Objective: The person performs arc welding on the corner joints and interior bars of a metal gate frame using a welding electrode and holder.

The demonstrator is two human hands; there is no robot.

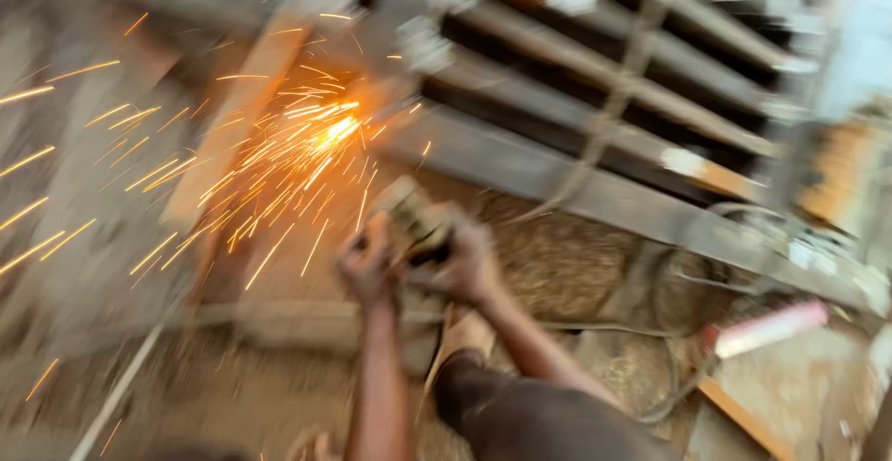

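Observation:
Both my hands grip an angle grinder (pixel 409 215) in the middle of the blurred head view. My left hand (pixel 367 266) holds its near left side and my right hand (pixel 469 261) wraps its body on the right. The tool's front meets the end of a steel frame (pixel 520 159) of long parallel metal bars. A bright burst of orange sparks (pixel 325 140) flies from that contact point toward the left and down. My knee (pixel 548 419) in dark cloth shows below my arms.
A wooden plank (pixel 232 117) lies slanted under the sparks. A cable (pixel 669 359) loops over the dusty ground at the right, near a pink and white cylinder (pixel 767 329). A thin rod (pixel 116 396) lies at the lower left.

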